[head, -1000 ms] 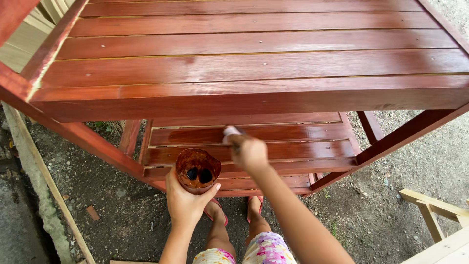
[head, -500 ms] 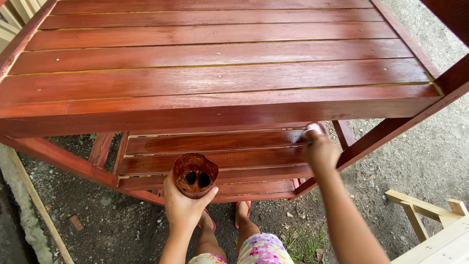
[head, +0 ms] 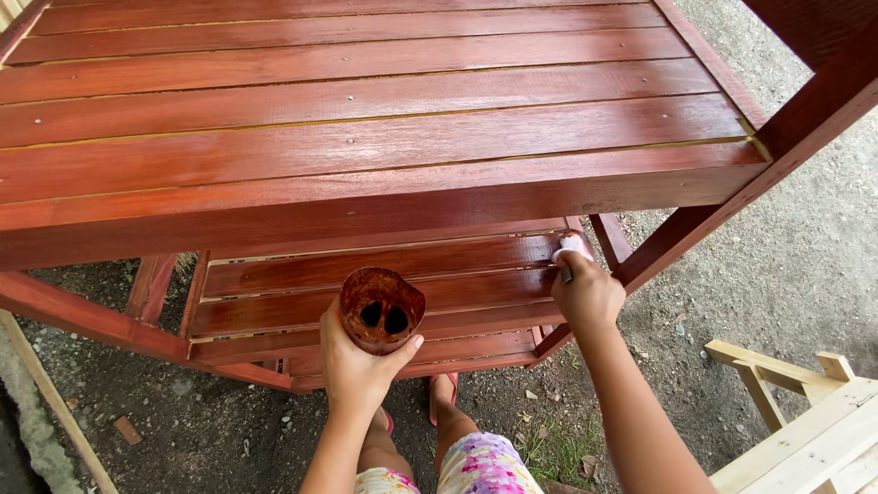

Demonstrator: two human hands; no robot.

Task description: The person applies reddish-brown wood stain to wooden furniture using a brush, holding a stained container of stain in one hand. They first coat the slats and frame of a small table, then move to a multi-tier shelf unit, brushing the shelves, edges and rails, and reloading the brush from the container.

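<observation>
My left hand (head: 357,366) grips a stain-smeared brown can (head: 380,309) with two dark holes in its top, held in front of the lower shelf. My right hand (head: 585,295) is closed on a small brush (head: 572,249) whose pale tip rests at the right end of the lower slatted shelf (head: 366,270). Above both hands spreads the glossy red-brown slatted wooden top (head: 366,119) of the piece of furniture. A slanted red-brown leg (head: 713,215) stands just right of the brush.
Bare gravel and dirt ground (head: 786,284) lies around the furniture. An unpainted pale wooden frame (head: 805,412) sits at the lower right. My legs in flowered shorts (head: 476,467) and sandalled feet are below, under the shelf's edge. A pale strip (head: 55,412) runs along the left.
My right hand has slid the brush rightward along the lower shelf, from its middle to its right end. My left hand has kept the can in place.
</observation>
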